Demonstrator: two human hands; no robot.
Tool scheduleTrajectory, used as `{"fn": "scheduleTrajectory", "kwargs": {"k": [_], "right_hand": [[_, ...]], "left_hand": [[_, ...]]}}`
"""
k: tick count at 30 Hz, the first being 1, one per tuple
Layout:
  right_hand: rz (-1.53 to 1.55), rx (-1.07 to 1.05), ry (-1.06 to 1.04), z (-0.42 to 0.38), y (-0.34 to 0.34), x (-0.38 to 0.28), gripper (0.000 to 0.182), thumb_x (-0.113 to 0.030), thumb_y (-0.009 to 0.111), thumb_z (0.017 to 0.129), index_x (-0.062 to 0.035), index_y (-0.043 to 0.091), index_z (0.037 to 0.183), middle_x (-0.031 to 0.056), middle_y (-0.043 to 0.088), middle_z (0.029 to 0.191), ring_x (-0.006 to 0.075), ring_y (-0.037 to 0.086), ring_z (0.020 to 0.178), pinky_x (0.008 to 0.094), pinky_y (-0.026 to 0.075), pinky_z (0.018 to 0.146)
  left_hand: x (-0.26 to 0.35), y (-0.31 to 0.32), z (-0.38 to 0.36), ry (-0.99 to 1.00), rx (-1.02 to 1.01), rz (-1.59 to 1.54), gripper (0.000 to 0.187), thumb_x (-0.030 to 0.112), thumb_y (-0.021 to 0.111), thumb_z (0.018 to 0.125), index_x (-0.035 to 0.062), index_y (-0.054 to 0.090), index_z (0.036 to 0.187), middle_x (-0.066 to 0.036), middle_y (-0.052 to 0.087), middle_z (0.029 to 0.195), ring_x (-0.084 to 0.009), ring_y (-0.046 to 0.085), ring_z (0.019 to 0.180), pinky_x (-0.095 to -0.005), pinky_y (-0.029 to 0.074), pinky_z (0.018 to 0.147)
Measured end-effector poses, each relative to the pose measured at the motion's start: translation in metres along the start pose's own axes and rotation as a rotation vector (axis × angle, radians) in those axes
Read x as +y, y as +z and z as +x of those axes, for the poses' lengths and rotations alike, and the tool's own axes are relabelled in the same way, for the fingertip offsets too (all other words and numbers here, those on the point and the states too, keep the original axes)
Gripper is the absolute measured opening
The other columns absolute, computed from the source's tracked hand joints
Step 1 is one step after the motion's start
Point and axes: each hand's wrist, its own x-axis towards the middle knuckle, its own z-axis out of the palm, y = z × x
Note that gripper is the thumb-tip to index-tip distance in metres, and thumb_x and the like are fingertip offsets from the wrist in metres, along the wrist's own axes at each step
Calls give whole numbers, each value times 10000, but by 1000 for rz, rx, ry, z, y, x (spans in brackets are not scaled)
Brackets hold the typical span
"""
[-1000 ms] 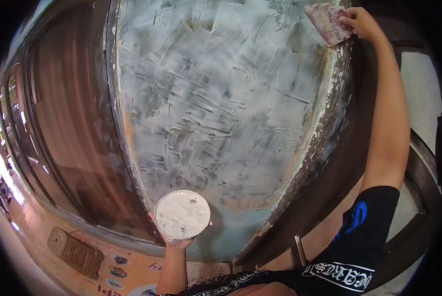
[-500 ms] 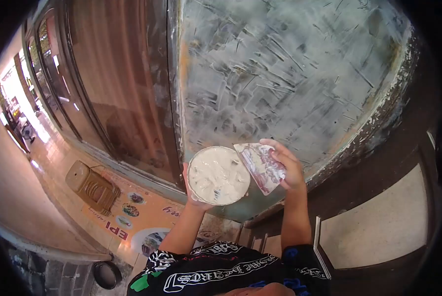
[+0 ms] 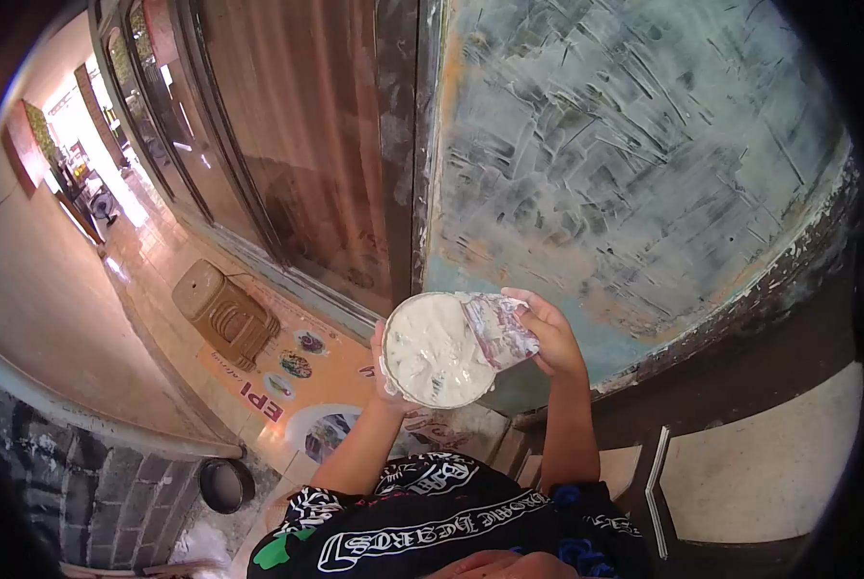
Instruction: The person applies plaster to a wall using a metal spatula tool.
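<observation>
My left hand (image 3: pixel 384 372) is wrapped round the side of a round tub of white putty (image 3: pixel 432 347), held level in front of me. Its fingers are mostly hidden behind the tub. In my right hand (image 3: pixel 550 333) is a flat putty scraper (image 3: pixel 501 331) smeared white over a reddish blade. The scraper's edge dips into the paste at the tub's right side. Beyond both hands stands a wall panel (image 3: pixel 605 164) covered in patchy grey-white strokes of filler.
A brown plastic stool (image 3: pixel 224 314) rests on the tiled floor at left, beside an orange printed banner (image 3: pixel 248 381). A black round container (image 3: pixel 226 484) sits near a grey brick wall (image 3: pixel 113 492). Dark-framed glass doors (image 3: pixel 297 145) adjoin the panel; a curved pale surface (image 3: pixel 760 463) lies right.
The scraper has moved left from beside the tub into the putty at its right edge. My view has swung left, so the wall and stool appear farther right.
</observation>
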Motion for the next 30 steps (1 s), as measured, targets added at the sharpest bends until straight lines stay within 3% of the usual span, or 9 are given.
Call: {"fn": "scheduleTrajectory", "kwargs": {"k": [3,9,10,11,13,17,18,24,30], "right_hand": [[-31,25,-36,5,3,6,325,-34,504,1002,26,551,1318,57,648,1083,86,614,917,232,492,830],[-4,104,-62,19,7,12,348,-26,504,992,47,523,1332,107,660,1117,136,662,950,272,529,875],[-37,183,-34,19,13,10,340,-43,504,995,37,532,1325,100,668,1066,117,657,836,248,534,706],[-37,187,-35,20,12,9,340,-43,504,995,37,532,1325,100,668,1066,117,657,836,248,534,706],[-75,202,9,21,10,12,331,-69,501,1000,27,540,1314,87,673,1004,91,617,697,223,445,513],[57,205,46,31,-3,33,356,-127,534,994,-5,549,1328,45,648,975,72,500,644,224,385,488],[60,209,48,33,-5,38,356,-127,534,994,-5,549,1328,45,648,975,72,500,644,224,385,488],[238,407,113,54,-9,89,355,-122,518,1003,-17,520,1342,74,643,1058,133,574,735,274,379,456],[314,266,-37,23,-12,71,382,-112,460,1028,-47,458,1405,71,644,1110,116,631,814,261,461,528]], "left_hand": [[-3,-5,-5,22,43,75,895,756,354,902,105,385,1514,-170,430,1520,-419,441,1354,-603,346,1111],[-8,-10,-7,-13,-202,-115,825,687,374,929,101,394,1509,-157,441,1516,-374,467,1350,-542,353,1132],[-9,-9,-7,-10,-200,-116,820,675,394,926,91,405,1502,-159,451,1508,-372,473,1344,-539,357,1131],[-11,-12,-7,-14,-200,-116,820,675,394,926,91,405,1502,-159,451,1508,-372,473,1344,-539,357,1131],[-14,-19,-7,16,-204,-190,815,665,394,928,79,414,1495,-162,460,1500,-368,481,1338,-529,366,1128],[-14,-35,-9,46,-24,-118,757,614,419,936,62,470,1451,-179,500,1460,-386,500,1310,-553,385,1107],[-14,-33,-9,11,-129,-188,762,613,419,933,59,467,1454,-180,502,1458,-385,505,1306,-550,390,1104],[-9,-20,-14,28,-23,-41,779,613,441,919,47,461,1454,-183,501,1458,-382,523,1286,-537,405,1096],[25,-34,-21,99,-69,-10,803,642,388,935,47,432,1473,-177,487,1471,-382,501,1307,-537,411,1089]]}}
